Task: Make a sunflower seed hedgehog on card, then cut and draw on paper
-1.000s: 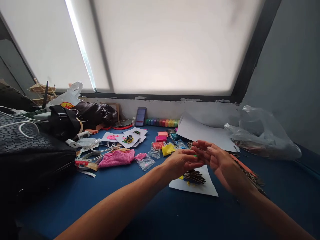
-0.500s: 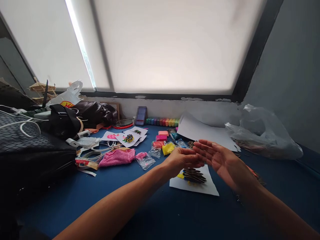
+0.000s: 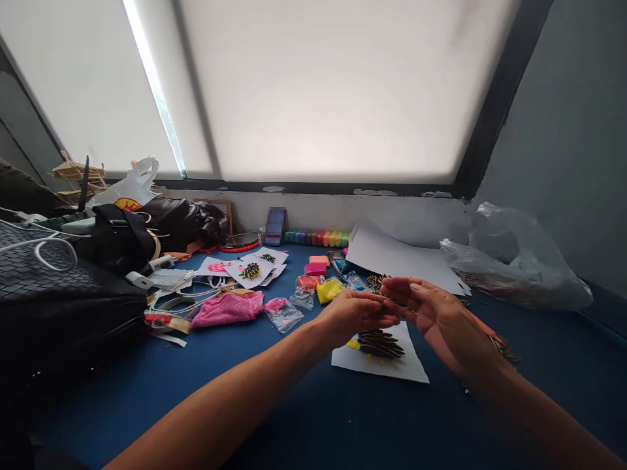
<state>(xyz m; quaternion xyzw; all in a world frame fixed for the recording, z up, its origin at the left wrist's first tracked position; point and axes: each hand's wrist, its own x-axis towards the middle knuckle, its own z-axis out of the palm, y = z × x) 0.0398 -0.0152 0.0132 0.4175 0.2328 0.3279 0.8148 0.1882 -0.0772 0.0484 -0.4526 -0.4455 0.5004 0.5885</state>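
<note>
A matte blue tabletop (image 3: 294, 405) stretches below a smooth, pale blind (image 3: 333, 91). The left hand (image 3: 355, 316) curls against the loosely extended right hand (image 3: 441, 323); whether either grips anything, I cannot tell. Just below, a spiky figure (image 3: 382, 344) with dark, pointed, seed-like bristles rests on white paper (image 3: 411, 371). A crinkled plastic bag (image 3: 134, 184) bears red-and-yellow print, unreadable.

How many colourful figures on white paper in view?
4: pink figure, yellow dark-spiked figure, green-and-dark figure, grouped left of centre; blue-yellow dark-spiked figure on the front white sheet. Overlaps may hide others.
</note>
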